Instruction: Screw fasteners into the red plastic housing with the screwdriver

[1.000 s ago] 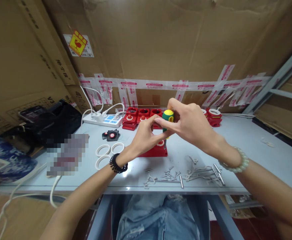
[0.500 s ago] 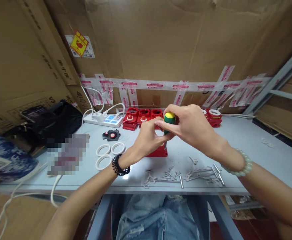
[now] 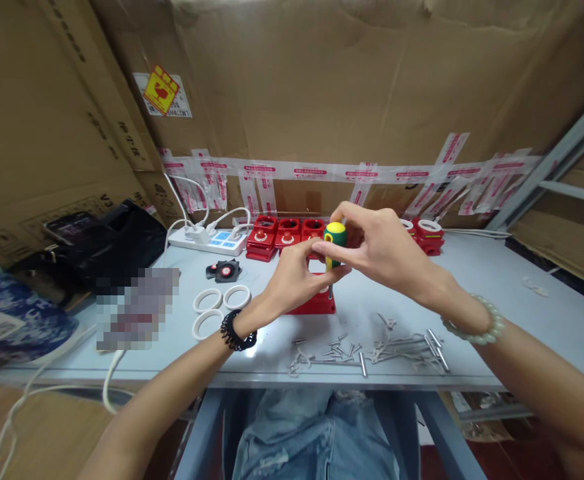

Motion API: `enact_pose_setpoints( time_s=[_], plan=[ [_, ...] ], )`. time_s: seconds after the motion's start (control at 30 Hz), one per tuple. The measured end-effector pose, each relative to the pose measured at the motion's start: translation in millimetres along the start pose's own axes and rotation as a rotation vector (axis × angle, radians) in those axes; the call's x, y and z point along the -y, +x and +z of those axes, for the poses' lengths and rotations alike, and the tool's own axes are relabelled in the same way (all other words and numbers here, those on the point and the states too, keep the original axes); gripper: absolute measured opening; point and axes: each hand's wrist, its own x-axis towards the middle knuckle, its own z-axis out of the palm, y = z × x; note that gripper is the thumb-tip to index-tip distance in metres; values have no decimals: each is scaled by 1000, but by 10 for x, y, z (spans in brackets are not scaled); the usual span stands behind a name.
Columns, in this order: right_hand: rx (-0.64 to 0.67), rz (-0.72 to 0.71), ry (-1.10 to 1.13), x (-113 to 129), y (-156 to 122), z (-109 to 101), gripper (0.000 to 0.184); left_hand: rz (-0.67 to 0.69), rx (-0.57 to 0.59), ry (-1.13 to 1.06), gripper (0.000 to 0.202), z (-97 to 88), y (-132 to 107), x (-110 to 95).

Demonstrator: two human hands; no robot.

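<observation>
My right hand [image 3: 382,253] pinches the green-and-yellow handle of a screwdriver [image 3: 335,237], held upright over a red housing [image 3: 313,302] that sits on the tabletop [image 3: 497,293] in front of me. My left hand [image 3: 292,277] curls beside the shaft, fingertips closed near it just above the housing. Loose screws [image 3: 372,350] lie nearer the front edge, white rings [image 3: 217,307] to the left, more red housings [image 3: 285,235] behind.
</observation>
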Motion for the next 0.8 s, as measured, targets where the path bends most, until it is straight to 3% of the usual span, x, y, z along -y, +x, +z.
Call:
enact_pose_setpoints(
  time_s=[0.1,0.2,0.37,0.47,0.6,0.7,0.8],
  plan=[
    [-69,36,-81,13,2,77,26,-10,-52,-29,22,30,2,15],
    [-82,6,-85,8,-19,30,26,-4,-4,-11,19,0,11,-4],
    [98,-142,88,-18,-34,-133,18,49,109,33,5,-36,7,-71],
    [23,-80,-19,-19,-15,-70,17,56,38,51,8,17,3,-70],
    [-95,31,-245,3,0,86,34,20,-77,40,20,73,15,-38],
    [-39,27,-207,6,-15,55,35,20,-51,23,15,42,24,-25],
    [53,-71,-42,-12,-40,-71,28,49,31,26,6,-7,21,-31]
  ],
)
